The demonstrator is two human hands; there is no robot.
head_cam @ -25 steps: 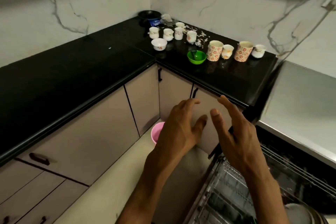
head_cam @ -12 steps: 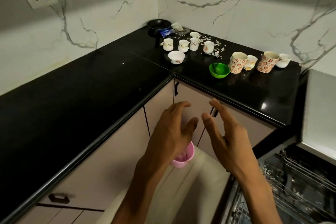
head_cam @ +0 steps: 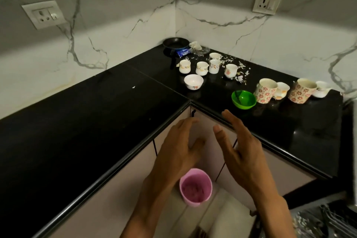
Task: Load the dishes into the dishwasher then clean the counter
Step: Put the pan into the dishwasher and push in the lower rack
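Left hand (head_cam: 178, 152) and right hand (head_cam: 241, 152) spread, fingers straight, holding nothing — counter edge (head_cam: 212, 115) just beyond fingertips, green bowl (head_cam: 243, 99) farther.

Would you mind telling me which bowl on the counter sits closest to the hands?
The green bowl, near the counter's front edge just beyond the right hand. The white bowl sits farther back, nearer the small cups.
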